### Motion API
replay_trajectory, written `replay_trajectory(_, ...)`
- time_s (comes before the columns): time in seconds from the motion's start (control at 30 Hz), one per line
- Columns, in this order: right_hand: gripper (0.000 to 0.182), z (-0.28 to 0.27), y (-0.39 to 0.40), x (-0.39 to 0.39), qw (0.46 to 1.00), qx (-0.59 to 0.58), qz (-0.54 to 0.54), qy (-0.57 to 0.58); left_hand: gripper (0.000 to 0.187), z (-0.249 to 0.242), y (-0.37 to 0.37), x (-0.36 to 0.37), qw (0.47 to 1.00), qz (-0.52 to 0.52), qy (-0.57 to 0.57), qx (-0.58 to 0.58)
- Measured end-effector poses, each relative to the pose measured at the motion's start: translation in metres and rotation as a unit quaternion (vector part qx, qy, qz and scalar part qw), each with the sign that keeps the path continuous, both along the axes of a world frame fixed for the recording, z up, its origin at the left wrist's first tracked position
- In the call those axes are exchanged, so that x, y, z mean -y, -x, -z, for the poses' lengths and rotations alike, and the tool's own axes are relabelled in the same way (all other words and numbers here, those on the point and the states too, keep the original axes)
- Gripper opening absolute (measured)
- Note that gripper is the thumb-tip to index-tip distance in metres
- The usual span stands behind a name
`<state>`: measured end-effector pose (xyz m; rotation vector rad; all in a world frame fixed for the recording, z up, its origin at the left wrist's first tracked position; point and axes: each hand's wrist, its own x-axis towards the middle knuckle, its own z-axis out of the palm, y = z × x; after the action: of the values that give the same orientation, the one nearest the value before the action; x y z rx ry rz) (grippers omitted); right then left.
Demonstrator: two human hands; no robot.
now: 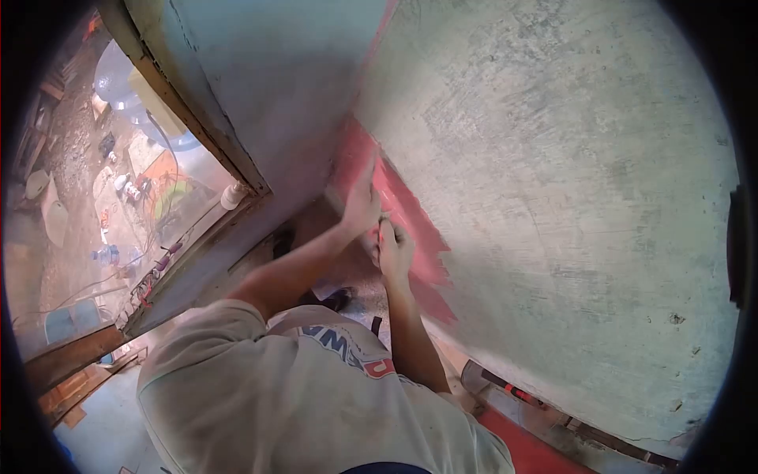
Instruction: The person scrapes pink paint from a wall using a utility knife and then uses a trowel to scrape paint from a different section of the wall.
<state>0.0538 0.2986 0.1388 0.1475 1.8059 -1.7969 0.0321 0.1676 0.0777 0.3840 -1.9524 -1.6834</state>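
Note:
My left hand [363,204] is raised by the corner, its fingers stretched out along the pink-red painted band [414,221] low on the wall. Just below and to the right, my right hand [396,246] is closed, with a small reddish bit showing at its fingers. What it grips is mostly hidden. Both hands are close together, and the left thumb comes near the right fingers. The band has a ragged, brushed edge against the pale green, scuffed wall [553,174].
A bluish wall [276,71] meets the green one at the corner. At left, a wooden-framed opening [189,110] looks onto cluttered ground with a blue plastic container [118,79]. A red-and-black handled object [517,393] lies at the wall's foot, near a red surface [521,442].

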Motion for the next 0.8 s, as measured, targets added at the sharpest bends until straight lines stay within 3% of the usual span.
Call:
replay_trajectory(0.1,0.025,0.012,0.001,0.025,0.998,-0.051,0.016,0.024,0.079,0.006,0.011,0.03,0.999,0.001,-0.035,-0.03)
replay_trajectory(0.2,0.028,0.007,-0.014,-0.005,0.996,-0.031,0.033,0.074,0.08,0.019,-0.002,-0.004,0.999,0.013,0.027,0.029)
replay_trajectory(0.3,0.029,0.001,-0.028,-0.03,0.997,-0.054,0.039,0.029,0.079,0.004,-0.016,-0.035,0.999,0.044,-0.022,0.015)
replay_trajectory(0.4,0.029,-0.005,0.003,0.022,1.0,-0.007,0.01,0.015,0.081,0.035,0.019,0.014,0.987,-0.094,0.121,-0.053)
replay_trajectory(0.43,0.029,-0.002,0.009,0.038,0.999,-0.027,0.007,0.015,0.078,-0.025,0.011,0.044,0.995,-0.019,-0.052,0.085)
replay_trajectory(0.53,0.029,0.006,0.015,0.068,0.997,-0.065,0.003,0.037,0.076,0.008,0.023,0.069,0.999,-0.047,0.022,0.003)
replay_trajectory(0.57,0.029,0.013,0.013,0.058,0.997,-0.06,0.006,0.046,0.076,0.011,0.021,0.06,0.998,-0.039,-0.016,0.05)
replay_trajectory(0.67,0.026,0.014,-0.006,0.014,0.997,-0.047,0.021,0.048,0.079,0.025,0.014,0.015,0.988,-0.09,0.117,-0.055)
replay_trajectory(0.73,0.026,0.012,-0.004,0.012,0.998,-0.032,0.019,0.042,0.08,-0.005,0.002,0.012,0.999,-0.022,-0.008,0.03)
replay_trajectory(0.8,0.027,0.011,0.004,0.027,0.999,-0.005,0.014,0.032,0.082,-0.012,0.008,0.026,0.997,-0.011,-0.049,0.067)
